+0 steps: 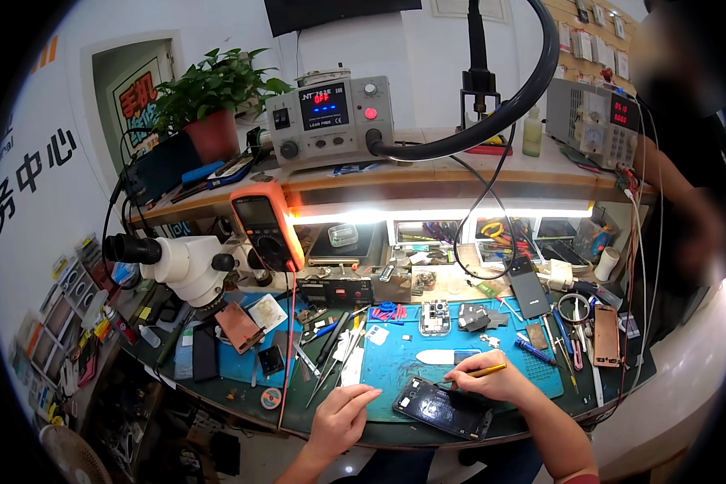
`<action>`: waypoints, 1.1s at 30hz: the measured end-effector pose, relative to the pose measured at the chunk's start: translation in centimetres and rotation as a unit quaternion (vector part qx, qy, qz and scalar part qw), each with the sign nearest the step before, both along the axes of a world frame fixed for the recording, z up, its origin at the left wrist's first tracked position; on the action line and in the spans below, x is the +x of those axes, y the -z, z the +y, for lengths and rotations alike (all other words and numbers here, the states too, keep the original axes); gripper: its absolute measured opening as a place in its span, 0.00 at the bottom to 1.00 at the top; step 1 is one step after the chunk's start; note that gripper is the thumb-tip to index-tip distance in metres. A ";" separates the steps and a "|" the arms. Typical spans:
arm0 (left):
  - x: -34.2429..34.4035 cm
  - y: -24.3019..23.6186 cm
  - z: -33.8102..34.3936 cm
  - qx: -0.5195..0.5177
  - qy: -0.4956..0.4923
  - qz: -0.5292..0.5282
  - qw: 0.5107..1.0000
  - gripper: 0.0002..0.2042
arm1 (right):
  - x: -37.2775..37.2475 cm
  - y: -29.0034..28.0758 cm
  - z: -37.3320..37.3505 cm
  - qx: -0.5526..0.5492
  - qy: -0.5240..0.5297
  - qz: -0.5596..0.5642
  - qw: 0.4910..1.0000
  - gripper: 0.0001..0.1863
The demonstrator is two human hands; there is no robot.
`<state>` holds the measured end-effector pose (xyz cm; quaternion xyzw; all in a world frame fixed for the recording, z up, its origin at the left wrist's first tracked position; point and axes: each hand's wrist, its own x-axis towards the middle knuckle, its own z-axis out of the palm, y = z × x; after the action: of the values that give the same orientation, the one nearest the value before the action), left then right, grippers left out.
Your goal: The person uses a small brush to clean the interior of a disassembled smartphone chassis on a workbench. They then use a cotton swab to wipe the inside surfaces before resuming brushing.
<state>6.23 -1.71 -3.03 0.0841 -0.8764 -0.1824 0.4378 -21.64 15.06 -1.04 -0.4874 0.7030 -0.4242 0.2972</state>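
Working at the near edge of a cluttered bench (661,355), the person has a dark phone (444,407) lying flat and slightly askew on the blue mat (395,367), just in front of both hands. The right hand (492,377) rests at the phone's upper edge with its fingers pinched around a thin yellow-handled tool (484,371), the tip pointing left toward the phone's top corner. The left hand (343,415) lies on the mat just left of the phone, fingers loosely together and curled, holding nothing as far as can be seen. The phone looks opened or stripped: its face is dark and glossy with a frame around it, though whether that is screen or bare chassis cannot be told. Small parts (436,317) sit farther back on the mat, apart from the phone, which suggests disassembly is well under way. Judging from this, the job seems mid-course, with fine work at the phone's edge in hand and reassembly not yet done.
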 end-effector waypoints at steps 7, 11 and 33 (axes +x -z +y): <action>0.1 0.7 -0.2 0.001 -0.003 -0.012 1.000 0.19 | 0.0 -0.1 -0.1 -0.007 -0.006 -0.002 1.000 0.12; 0.1 0.8 -0.2 0.001 -0.004 -0.017 1.000 0.18 | 0.1 -0.2 0.0 -0.002 -0.003 -0.010 1.000 0.12; 0.2 0.5 0.1 0.005 -0.020 -0.043 0.999 0.17 | 0.0 -0.1 0.0 0.009 -0.003 -0.030 0.999 0.12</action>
<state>6.40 -1.63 -3.57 0.1113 -0.8916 -0.1744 0.4027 -21.63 15.10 -0.92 -0.4734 0.6962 -0.4315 0.3241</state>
